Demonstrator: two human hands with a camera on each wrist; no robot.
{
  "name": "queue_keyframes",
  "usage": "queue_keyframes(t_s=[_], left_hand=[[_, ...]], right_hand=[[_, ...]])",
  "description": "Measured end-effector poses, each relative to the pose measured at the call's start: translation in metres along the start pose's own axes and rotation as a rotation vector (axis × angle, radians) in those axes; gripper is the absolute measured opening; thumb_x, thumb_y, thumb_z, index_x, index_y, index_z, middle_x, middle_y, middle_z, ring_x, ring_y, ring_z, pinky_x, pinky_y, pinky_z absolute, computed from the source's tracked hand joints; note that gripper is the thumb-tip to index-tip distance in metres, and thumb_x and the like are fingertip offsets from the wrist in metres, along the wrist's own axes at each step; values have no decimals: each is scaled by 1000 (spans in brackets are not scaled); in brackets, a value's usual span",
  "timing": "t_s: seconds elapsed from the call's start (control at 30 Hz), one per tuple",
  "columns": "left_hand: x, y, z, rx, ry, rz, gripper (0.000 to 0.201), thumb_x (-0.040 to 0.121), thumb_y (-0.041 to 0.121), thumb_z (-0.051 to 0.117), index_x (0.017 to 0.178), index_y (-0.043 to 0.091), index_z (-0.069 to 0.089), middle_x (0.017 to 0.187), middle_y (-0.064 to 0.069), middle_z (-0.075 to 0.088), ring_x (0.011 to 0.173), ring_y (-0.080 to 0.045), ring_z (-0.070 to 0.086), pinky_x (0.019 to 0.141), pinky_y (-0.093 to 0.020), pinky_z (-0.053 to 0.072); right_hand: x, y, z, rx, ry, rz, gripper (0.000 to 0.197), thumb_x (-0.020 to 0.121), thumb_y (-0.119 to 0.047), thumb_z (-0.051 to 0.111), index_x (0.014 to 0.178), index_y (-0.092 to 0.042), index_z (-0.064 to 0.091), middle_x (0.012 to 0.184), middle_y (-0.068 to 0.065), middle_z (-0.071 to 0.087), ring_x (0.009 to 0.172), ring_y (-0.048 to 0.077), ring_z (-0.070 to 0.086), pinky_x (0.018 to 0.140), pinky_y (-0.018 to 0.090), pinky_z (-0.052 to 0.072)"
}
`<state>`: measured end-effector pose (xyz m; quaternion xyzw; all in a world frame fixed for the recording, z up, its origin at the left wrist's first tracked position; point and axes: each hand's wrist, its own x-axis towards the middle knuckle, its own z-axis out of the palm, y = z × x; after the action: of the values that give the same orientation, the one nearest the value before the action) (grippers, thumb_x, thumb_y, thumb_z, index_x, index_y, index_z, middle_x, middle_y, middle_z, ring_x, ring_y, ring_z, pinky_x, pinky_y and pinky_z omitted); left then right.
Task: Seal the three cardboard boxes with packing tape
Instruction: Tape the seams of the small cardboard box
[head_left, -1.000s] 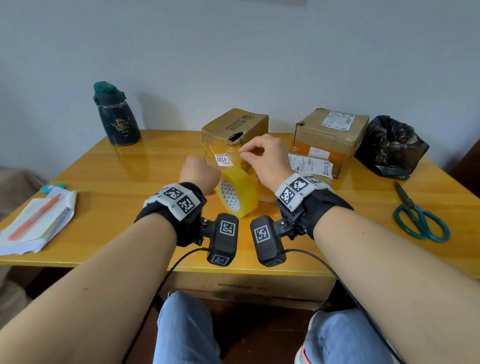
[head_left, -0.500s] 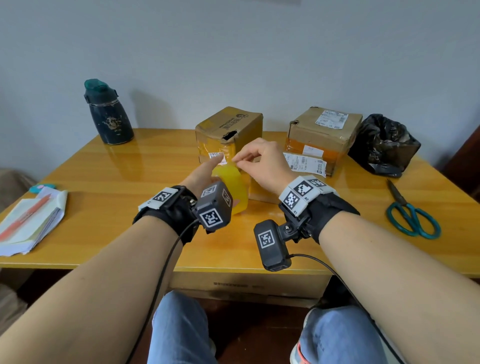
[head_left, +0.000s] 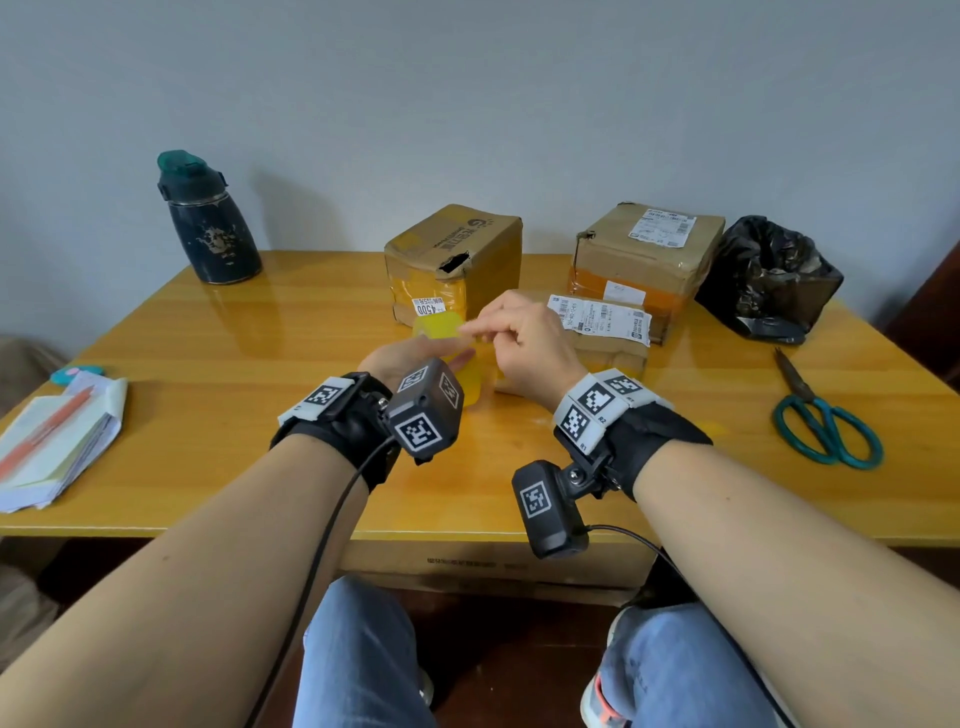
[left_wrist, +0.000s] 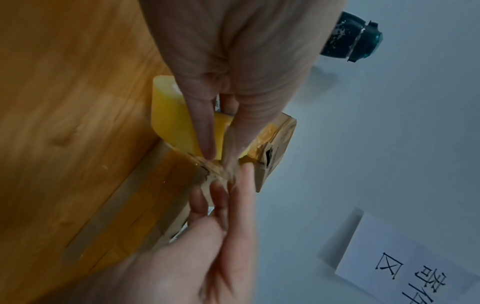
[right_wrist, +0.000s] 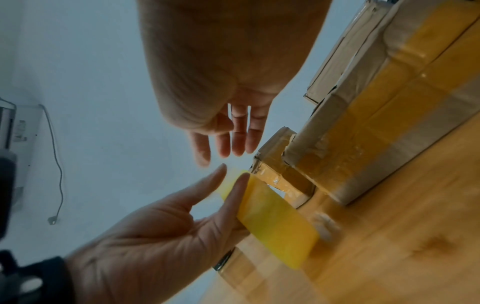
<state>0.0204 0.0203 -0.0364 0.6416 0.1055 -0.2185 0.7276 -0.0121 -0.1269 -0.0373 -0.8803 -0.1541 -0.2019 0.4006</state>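
Holding the yellow tape roll (head_left: 451, 347) on edge above the counter (head_left: 218, 374), the left hand (head_left: 402, 358) has its fingers stretched along the roll's side. The right hand (head_left: 524, 340) meets it from the right, fingertips pinched at the top of the roll. Three cardboard boxes lie beyond: a tall box (head_left: 457, 260) just behind the roll, a flat box (head_left: 602, 332) to the right, a bigger box (head_left: 649, 249) behind that

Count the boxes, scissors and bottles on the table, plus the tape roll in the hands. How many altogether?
brown cardboard boxes: 3
yellow packing tape roll: 1
teal-handled scissors: 1
dark bottle with teal lid: 1
Total: 6
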Motion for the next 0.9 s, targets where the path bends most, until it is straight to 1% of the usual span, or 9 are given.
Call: queue_keyframes(t_s=[0.07,0.13,0.23,0.33,0.47,0.6,0.73,0.83,0.9], left_hand=[[7,0,-5,38,-53,11,76,89,9,64,151,0,20,131,-14,57,45,-5,62,40,-17,47],[7,-1,-9,121,-101,36,78,79,16,76,145,6,36,136,-16,52,55,-1,64,43,-17,47],[-2,-8,-9,84,-126,128,67,73,8,78,135,5,52,126,-16,63,84,-13,70,76,-25,55],[-11,-8,-7,53,-264,173,70,60,5,82,127,10,60,117,-14,68,102,-25,66,100,-36,47],[-29,2,1,162,-233,211,59,75,-14,68,124,17,57,83,1,73,72,-13,70,67,-24,59],[-28,10,0,406,101,265,54,67,9,86,112,13,58,99,-1,56,86,-15,61,67,-28,58],[-32,13,-3,570,-76,156,21,75,23,81,75,11,65,73,-4,67,68,-13,62,70,-27,58],[-31,13,-5,545,-140,226,18,77,19,79,66,13,66,67,-4,67,66,-12,61,76,-28,56],[-31,13,-8,564,-154,225,18,75,18,80,65,13,66,66,-2,66,64,-11,60,75,-27,55]], right_hand=[[1,2,0,85,82,44,47,89,11,37,118,-11,67,93,5,62,80,16,59,73,30,53],[5,3,-2,122,126,153,43,92,6,38,124,-12,61,89,3,63,81,18,62,76,35,55],[10,3,-5,111,11,339,25,98,-15,45,104,-2,66,88,11,68,86,27,65,82,42,54],[13,2,-2,320,-175,648,55,94,-49,51,99,4,64,97,21,69,87,30,67,81,38,55],[17,3,-1,762,-160,808,43,88,-41,65,110,-4,65,103,13,71,86,26,69,70,36,57],[22,0,5,789,-88,716,44,86,-32,70,120,-5,62,121,11,65,111,25,62,91,39,51],[22,-10,6,829,-25,625,11,93,-16,60,98,-6,64,106,17,69,93,25,68,84,32,55],[20,-13,6,820,-19,607,9,95,-12,57,92,-6,63,92,10,69,72,8,66,58,15,52],[19,-13,8,836,-11,626,13,96,-12,56,101,-2,62,95,11,69,70,7,66,56,14,51]])
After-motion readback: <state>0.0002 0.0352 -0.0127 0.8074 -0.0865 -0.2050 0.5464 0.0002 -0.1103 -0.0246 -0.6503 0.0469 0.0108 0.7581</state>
